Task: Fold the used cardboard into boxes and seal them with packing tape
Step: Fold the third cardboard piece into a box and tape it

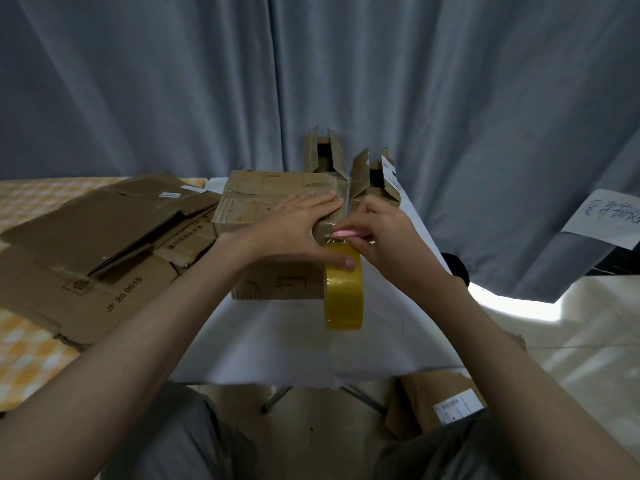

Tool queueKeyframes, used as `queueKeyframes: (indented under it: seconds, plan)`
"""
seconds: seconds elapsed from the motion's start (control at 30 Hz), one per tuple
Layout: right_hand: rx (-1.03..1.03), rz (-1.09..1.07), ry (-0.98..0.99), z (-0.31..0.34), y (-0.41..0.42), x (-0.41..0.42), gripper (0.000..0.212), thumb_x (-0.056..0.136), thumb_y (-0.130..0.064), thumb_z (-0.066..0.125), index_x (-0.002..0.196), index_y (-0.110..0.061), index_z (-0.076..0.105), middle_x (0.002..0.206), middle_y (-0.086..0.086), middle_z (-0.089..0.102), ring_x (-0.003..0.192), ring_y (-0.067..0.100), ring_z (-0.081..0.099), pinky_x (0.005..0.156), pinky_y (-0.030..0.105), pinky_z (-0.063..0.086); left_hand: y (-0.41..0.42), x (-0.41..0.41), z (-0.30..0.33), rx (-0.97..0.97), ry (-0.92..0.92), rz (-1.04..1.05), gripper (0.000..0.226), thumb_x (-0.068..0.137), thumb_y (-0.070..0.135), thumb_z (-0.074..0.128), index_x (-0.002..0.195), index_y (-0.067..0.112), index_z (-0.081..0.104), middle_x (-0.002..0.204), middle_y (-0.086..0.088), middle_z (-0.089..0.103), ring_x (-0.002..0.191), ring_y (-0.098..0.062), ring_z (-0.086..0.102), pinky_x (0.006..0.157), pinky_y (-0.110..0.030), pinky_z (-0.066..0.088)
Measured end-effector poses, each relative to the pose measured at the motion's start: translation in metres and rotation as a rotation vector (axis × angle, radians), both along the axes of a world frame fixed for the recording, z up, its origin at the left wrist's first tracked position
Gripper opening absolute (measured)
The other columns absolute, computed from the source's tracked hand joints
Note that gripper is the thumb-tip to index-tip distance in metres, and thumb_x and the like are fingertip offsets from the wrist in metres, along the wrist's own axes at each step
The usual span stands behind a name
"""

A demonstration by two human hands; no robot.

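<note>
In the middle of the frame, the left hand (304, 230) lies flat with straight fingers on top of the brown cardboard box (277, 216), and its thumb reaches down to touch the yellow roll of packing tape (343, 289). The roll hangs down the front of the box, by its right edge, still joined to the tape on the box. Just to the right, the right hand (381, 237) pinches a small pink cutter (346, 233) at the top of the roll, where the tape meets the box edge.

I think the tape is about to be cut. The cutter is very close to the left thumb, so a slip could nick it. If the left hand lifts too soon, the flaps could pop up and the tape could wrinkle. When the tape is cut, the roll may drop and roll off the white worktop (294, 341).

On the left of the frame lies a pile of flat brown cardboard sheets (104, 237), touching the box, so there is little room to slide it that way. Behind the box, at the upper middle, stand open brown boxes with flaps up (329, 154). A grey curtain (207, 81) hangs behind. At the lower right, more flat cardboard with a white label (446, 396) rests on the floor.
</note>
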State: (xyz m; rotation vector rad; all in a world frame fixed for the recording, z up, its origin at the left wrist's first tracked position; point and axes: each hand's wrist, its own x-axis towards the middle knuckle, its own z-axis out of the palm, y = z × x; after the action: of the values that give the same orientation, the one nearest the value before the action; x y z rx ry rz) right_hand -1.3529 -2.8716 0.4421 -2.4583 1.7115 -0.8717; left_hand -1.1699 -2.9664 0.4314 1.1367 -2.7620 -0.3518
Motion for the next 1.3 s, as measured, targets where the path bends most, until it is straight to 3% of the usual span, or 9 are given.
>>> queueKeyframes:
  seconds: [0.23, 0.53, 0.7, 0.8, 0.9, 1.0, 1.1, 1.17, 1.3]
  plan:
    - [0.016, -0.059, -0.015, -0.001, 0.000, -0.003, 0.022, 0.089, -0.011, 0.071, 0.110, -0.014, 0.076, 0.095, -0.001, 0.047, 0.087, 0.012, 0.046, 0.070, 0.017, 0.030, 0.001, -0.006, 0.000, -0.020, -0.001, -0.007, 0.133, 0.049, 0.105, 0.040, 0.158, 0.033, 0.012, 0.167, 0.012, 0.007, 0.153, -0.011, 0.003, 0.117, -0.033, 0.001]
    - [-0.047, -0.130, -0.104, -0.015, -0.003, -0.022, 0.020, 0.077, -0.003, 0.076, 0.095, -0.010, 0.078, 0.090, 0.003, 0.048, 0.078, 0.015, 0.048, 0.064, 0.018, 0.035, -0.004, -0.007, -0.005, -0.096, -0.052, -0.009, 0.136, 0.048, 0.106, 0.039, 0.159, 0.034, 0.007, 0.167, 0.012, 0.004, 0.153, -0.014, 0.002, 0.121, -0.040, 0.000]
    - [0.059, -0.443, -0.314, -0.070, 0.002, -0.055, 0.014, 0.082, -0.018, 0.078, 0.086, -0.022, 0.064, 0.091, 0.002, 0.060, 0.074, 0.012, 0.054, 0.064, 0.020, 0.040, -0.007, -0.003, -0.008, -0.179, -0.089, -0.005, 0.136, 0.049, 0.106, 0.036, 0.159, 0.035, -0.001, 0.167, 0.013, -0.002, 0.153, -0.015, -0.001, 0.119, -0.037, -0.006]
    - [0.319, -0.601, -0.436, -0.116, 0.013, -0.050, 0.020, 0.090, -0.026, 0.069, 0.105, -0.017, 0.059, 0.103, 0.009, 0.063, 0.092, 0.024, 0.060, 0.083, 0.039, 0.050, -0.008, -0.005, -0.009, -0.206, -0.092, 0.003, 0.134, 0.051, 0.106, 0.036, 0.159, 0.035, -0.001, 0.167, 0.013, -0.001, 0.154, -0.015, 0.000, 0.117, -0.036, -0.007]
    - [0.225, -0.631, -0.489, -0.123, 0.014, -0.042, 0.030, 0.090, -0.018, 0.067, 0.118, -0.014, 0.057, 0.122, 0.012, 0.052, 0.114, 0.028, 0.048, 0.091, 0.028, 0.036, -0.009, -0.005, -0.011, -0.217, -0.084, 0.008, 0.135, 0.050, 0.106, 0.036, 0.159, 0.035, 0.001, 0.167, 0.012, 0.001, 0.154, -0.016, 0.002, 0.116, -0.036, -0.007]
    - [0.195, -0.552, -0.655, -0.098, 0.011, -0.036, 0.016, 0.091, -0.029, 0.065, 0.097, -0.014, 0.066, 0.100, 0.007, 0.067, 0.096, 0.022, 0.060, 0.085, 0.034, 0.046, -0.009, -0.006, -0.015, -0.233, -0.084, 0.011, 0.135, 0.051, 0.106, 0.037, 0.159, 0.034, 0.001, 0.167, 0.012, 0.002, 0.153, -0.015, 0.003, 0.116, -0.035, -0.006]
    - [0.642, -0.314, -0.960, -0.072, 0.021, -0.019, 0.054, 0.076, -0.062, 0.073, 0.109, -0.021, 0.059, 0.100, 0.004, 0.071, 0.091, 0.018, 0.070, 0.082, 0.037, 0.059, -0.010, -0.006, -0.016, -0.240, -0.082, 0.019, 0.134, 0.051, 0.106, 0.037, 0.159, 0.034, 0.002, 0.167, 0.012, 0.001, 0.153, -0.014, 0.003, 0.116, -0.034, -0.007]
    - [0.780, -0.212, -1.063, -0.071, 0.025, -0.012, 0.066, 0.070, -0.056, 0.079, 0.121, -0.025, 0.052, 0.113, 0.007, 0.067, 0.099, 0.024, 0.070, 0.081, 0.034, 0.060, -0.009, -0.006, -0.015, -0.211, -0.077, 0.012, 0.132, 0.052, 0.105, 0.039, 0.159, 0.035, 0.003, 0.167, 0.013, 0.001, 0.153, -0.013, 0.002, 0.117, -0.035, -0.006]
    - [0.742, -0.156, -1.221, -0.076, 0.029, -0.011, 0.046, 0.087, -0.033, 0.074, 0.127, -0.028, 0.051, 0.120, 0.007, 0.063, 0.103, 0.025, 0.068, 0.076, 0.031, 0.057, -0.009, -0.007, -0.006, -0.103, 0.038, 0.024, 0.108, 0.067, 0.100, 0.022, 0.157, 0.038, 0.019, 0.165, 0.013, 0.015, 0.152, -0.014, 0.012, 0.123, -0.044, 0.007]
